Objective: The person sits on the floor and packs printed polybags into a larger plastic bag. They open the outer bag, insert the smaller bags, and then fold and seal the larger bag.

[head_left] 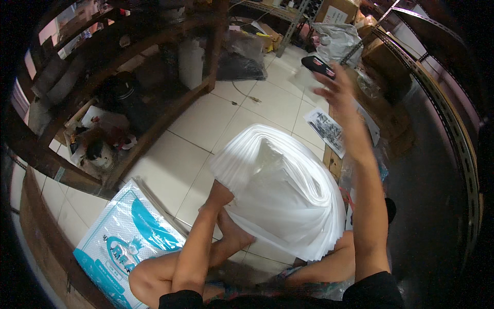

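A thick stack of thin white plastic bags (303, 180), folded over in a loop, rests over my lap and the floor in front of me. At its left edge, my left hand (222, 194) is closed on the stack, its fingertips hidden by the plastic. My right hand (337, 87) is raised beyond the stack on the right, blurred by motion, with its fingers apart and nothing visible in them. Just past those fingers shows a dark oblong item (315, 66) with pink marks; I cannot tell its kind.
A blue and white plastic package (128, 242) lies by my left leg. A dark wooden frame shelf (149, 123) holding clutter stands at the left. Metal racks (437, 77) and cardboard boxes (383, 54) line the right. A printed sheet (325, 131) lies on the tiled floor (200, 123).
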The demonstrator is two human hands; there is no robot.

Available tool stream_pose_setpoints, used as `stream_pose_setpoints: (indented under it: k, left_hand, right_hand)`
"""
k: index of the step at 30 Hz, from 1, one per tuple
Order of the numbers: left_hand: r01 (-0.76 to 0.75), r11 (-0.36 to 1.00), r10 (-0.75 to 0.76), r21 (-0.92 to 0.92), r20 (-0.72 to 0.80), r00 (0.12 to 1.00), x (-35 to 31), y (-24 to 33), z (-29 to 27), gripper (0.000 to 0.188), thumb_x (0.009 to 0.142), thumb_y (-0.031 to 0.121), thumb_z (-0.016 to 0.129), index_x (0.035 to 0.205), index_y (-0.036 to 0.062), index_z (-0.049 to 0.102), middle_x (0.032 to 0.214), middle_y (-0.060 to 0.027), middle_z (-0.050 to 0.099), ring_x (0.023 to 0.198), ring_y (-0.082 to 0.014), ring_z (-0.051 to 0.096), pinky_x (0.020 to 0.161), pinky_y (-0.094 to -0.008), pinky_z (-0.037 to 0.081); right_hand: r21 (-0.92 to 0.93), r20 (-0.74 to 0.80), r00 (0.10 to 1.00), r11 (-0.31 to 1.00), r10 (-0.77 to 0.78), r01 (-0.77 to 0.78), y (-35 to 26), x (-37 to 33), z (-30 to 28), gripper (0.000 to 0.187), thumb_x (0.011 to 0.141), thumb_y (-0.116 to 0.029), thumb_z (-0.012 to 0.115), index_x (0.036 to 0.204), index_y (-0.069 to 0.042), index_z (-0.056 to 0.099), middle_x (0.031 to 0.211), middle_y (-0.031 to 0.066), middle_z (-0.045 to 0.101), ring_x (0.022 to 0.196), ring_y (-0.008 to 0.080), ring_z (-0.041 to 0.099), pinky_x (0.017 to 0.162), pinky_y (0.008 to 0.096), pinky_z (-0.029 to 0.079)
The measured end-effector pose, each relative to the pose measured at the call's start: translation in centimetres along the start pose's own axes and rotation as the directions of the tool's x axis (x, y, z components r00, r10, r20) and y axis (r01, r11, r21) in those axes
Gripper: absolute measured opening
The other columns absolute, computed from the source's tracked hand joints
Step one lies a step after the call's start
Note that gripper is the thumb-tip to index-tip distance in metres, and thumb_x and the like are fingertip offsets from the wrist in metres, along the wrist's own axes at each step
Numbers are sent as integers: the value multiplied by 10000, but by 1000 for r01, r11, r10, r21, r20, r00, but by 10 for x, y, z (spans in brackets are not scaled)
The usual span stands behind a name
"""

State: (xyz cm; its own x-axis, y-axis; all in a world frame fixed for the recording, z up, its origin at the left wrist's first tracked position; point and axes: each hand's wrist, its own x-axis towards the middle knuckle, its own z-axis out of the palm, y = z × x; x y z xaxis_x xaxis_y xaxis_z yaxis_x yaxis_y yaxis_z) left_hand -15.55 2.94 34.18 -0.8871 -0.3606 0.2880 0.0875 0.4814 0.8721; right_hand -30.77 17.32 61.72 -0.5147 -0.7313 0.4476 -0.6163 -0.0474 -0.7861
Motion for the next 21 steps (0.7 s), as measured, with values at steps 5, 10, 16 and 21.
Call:
stream_pose_setpoints:
  k: [5, 10, 16, 21]
  left_hand:
    - [-55, 997, 57, 49, -43, 997, 2, -12, 2, 412, 816, 149, 571, 1213, 56, 507, 1255, -174, 478, 1195, -348, 412, 1007, -421, 308]
    - [99, 994, -96, -48, 65, 993, 7, -18, 4, 388, 826, 129, 543, 1207, 58, 521, 1262, -180, 471, 1199, -360, 402, 1008, -429, 302]
    - [-14, 993, 19, 113, -37, 999, 4, 26, 7, 380, 833, 135, 529, 1202, 48, 520, 1242, -180, 498, 1164, -362, 443, 987, -399, 335]
    - [80, 982, -76, -170, 29, 997, -3, -3, 18, 421, 836, 137, 540, 1233, 12, 479, 1299, -157, 463, 1199, -294, 435, 995, -359, 333]
  right_hand:
    - [-339, -173, 766, 692, 620, -637, 68, -191, -78, 633, 791, -112, 570, 1373, -61, 325, 1372, 125, 406, 1260, 256, 382, 1045, 365, 296]
    - [-495, 384, 702, 775, 600, -392, 22, -234, 22, 636, 749, -170, 620, 1329, -50, 390, 1361, 129, 416, 1268, 255, 364, 1068, 390, 255]
    - [-464, 365, 762, 814, 535, -350, 60, -236, 71, 689, 733, -314, 652, 1312, -35, 405, 1359, 138, 408, 1272, 276, 348, 1073, 398, 236]
    - [-578, 310, 760, 747, 572, -327, 136, -230, 148, 756, 720, -434, 678, 1298, -21, 417, 1358, 146, 402, 1276, 294, 334, 1077, 405, 221]
